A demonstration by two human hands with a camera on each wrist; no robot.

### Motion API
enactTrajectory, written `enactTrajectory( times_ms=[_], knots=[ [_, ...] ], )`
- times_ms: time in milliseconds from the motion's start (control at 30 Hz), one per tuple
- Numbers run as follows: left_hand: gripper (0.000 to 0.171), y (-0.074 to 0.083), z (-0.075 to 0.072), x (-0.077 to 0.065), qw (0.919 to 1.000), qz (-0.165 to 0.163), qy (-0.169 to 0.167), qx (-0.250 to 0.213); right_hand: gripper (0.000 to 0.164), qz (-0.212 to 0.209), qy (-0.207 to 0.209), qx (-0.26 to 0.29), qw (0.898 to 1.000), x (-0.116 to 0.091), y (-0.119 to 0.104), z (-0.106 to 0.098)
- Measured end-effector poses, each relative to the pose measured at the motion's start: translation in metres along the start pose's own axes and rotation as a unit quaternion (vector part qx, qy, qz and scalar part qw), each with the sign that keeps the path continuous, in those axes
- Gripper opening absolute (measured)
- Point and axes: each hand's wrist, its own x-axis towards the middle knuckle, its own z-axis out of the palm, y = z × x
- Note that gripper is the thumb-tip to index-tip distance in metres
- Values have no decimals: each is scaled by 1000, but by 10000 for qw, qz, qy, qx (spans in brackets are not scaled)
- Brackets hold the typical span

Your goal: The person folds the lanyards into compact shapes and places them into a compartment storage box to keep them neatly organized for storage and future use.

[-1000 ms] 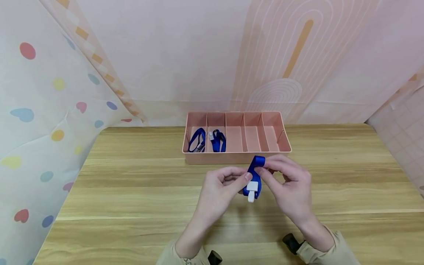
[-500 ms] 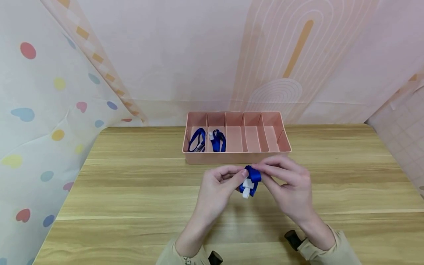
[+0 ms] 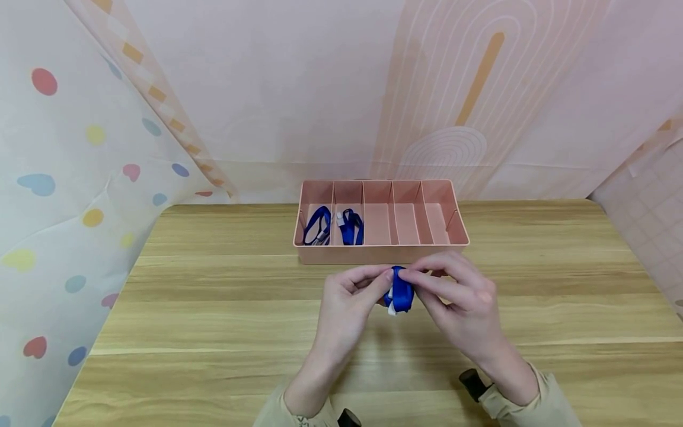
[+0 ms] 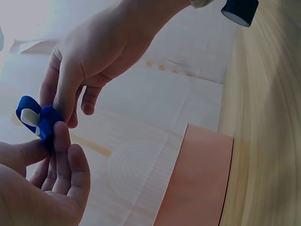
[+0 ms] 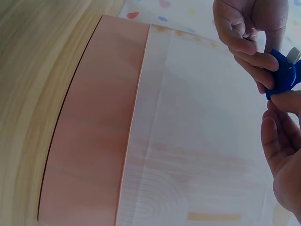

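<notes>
A rolled blue lanyard (image 3: 402,295) with a white plastic clip (image 3: 392,309) is held above the table, just in front of the pink box. My left hand (image 3: 349,302) pinches its left side between thumb and fingers. At the upper right edge, my right hand (image 3: 461,299) pinches the strap. In the left wrist view the blue roll (image 4: 48,123) and its white clip (image 4: 30,117) sit between both hands' fingertips. The right wrist view shows the lanyard (image 5: 285,75) near the right edge. The strap covers most of the clip in the head view.
A pink divided box (image 3: 381,255) stands at the back of the wooden table (image 3: 213,308). Its leftmost compartment holds a blue lanyard (image 3: 318,225), and the second holds another folded lanyard (image 3: 352,227). A patterned backdrop (image 3: 299,89) rises behind.
The loose strap end, raised at first, has been folded down over the white clip, making the roll more compact. Both hands have shifted only slightly. The box and its lanyards stay put.
</notes>
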Motion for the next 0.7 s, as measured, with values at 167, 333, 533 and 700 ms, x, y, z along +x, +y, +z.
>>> enactTrajectory(
  times_ms=[167, 333, 533, 700],
  knots=[
    [25, 1, -2, -1, 9996, -39, -239, -141, 27, -309, 104, -123, 9994, 0, 3, 1],
    [34, 4, -6, -2, 9967, -267, -688, -350, 28, -252, 54, -206, 9995, 1, 2, -1],
    [30, 3, -4, -1, 9994, 47, -313, -117, 13, 1390, 7, 461, 9892, 1, -9, -3],
    [28, 1, 0, -3, 9976, 617, 312, 3, 31, 2500, -129, 715, 9655, 1, -20, -3]
  ],
)
